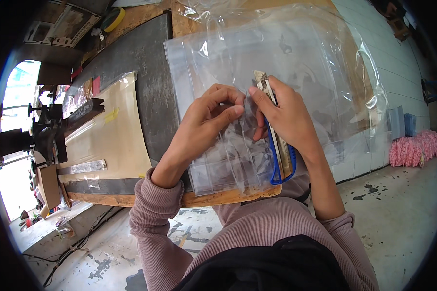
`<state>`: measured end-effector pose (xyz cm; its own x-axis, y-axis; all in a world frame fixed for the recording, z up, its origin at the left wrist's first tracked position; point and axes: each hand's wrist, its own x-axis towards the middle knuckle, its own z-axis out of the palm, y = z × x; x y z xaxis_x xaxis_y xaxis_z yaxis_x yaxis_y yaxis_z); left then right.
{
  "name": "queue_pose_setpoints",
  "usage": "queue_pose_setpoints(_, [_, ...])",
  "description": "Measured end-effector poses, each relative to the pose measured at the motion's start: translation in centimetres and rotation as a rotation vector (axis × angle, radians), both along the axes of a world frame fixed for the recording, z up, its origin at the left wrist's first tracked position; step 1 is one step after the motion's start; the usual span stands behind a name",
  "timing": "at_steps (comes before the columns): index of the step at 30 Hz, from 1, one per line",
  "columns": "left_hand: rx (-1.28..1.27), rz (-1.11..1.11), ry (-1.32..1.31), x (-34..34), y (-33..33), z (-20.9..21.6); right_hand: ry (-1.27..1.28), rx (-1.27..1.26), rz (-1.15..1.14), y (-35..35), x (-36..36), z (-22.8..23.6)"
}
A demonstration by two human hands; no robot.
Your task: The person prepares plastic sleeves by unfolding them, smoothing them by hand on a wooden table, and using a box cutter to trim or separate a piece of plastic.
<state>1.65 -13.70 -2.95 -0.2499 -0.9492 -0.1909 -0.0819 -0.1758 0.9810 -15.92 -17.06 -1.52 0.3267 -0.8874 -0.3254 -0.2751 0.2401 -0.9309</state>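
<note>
A stack of clear plastic sheets (296, 53), some like flat bags, covers the right part of the table and hangs over its near edge. Above its middle, my left hand (210, 114) is closed, thumb and fingertips pinched together at a fold of clear plastic. My right hand (291, 109) grips a long narrow tool (280, 155) with a blue frame, a worn metal body and a scuffed pale tip. It resembles a stapler, tip pointing away from me. The right fingertips curl beneath the tool, close to the gathered plastic between both hands.
Left of the plastic lies a dark mat (153, 58) carrying a tan sheet (126, 131) and a metal strip (85, 167). A black clamp-like fixture (48, 128) stands at the far left. Yellow tape (112, 19) sits at the back. Pink bundles (415, 148) rest against the right wall.
</note>
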Motion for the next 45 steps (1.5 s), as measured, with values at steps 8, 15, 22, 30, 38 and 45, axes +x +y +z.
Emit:
queue_pose_setpoints(8, [0.109,-0.029,0.121,0.2,0.2,0.1,0.084,-0.064,-0.038,0.0,0.5,-0.3])
queue_pose_setpoints(15, [0.063,0.026,0.107,-0.3,0.5,0.0,0.081,-0.081,-0.025,0.1,0.5,-0.4])
queue_pose_setpoints(22, [0.049,0.059,0.072,-0.6,0.6,-0.1,0.075,-0.054,-0.014,0.0,0.5,-0.1])
queue_pose_setpoints(30, [0.182,0.096,0.209,-1.2,1.3,0.7,0.199,-0.176,-0.030,-0.1,0.7,-0.9])
queue_pose_setpoints(38, [0.184,0.056,0.232,-0.7,0.8,0.7,0.165,-0.096,-0.021,0.0,0.6,-0.5])
queue_pose_setpoints(45, [-0.047,0.063,-0.175,-0.4,0.7,1.7,-0.068,-0.001,-0.006,0.0,0.2,-0.2])
